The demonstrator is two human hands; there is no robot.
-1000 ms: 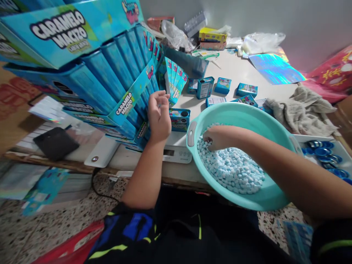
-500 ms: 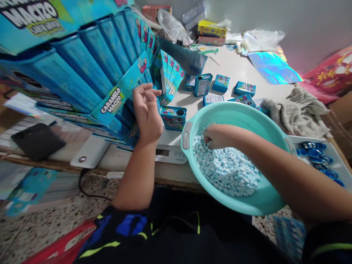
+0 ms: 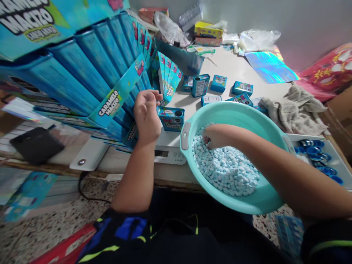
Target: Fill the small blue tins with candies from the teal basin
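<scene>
At one teal basin, two hands

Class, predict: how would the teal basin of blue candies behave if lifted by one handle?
It would probably tip: the plastic basin has a small grey handle at its rim. The loose, rounded candies would likely slide toward the low side.

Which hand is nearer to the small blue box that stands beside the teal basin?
Left. The left hand is directly beside the small blue box; the right hand is farther away, down among the pale blue candies inside the teal basin.
</scene>
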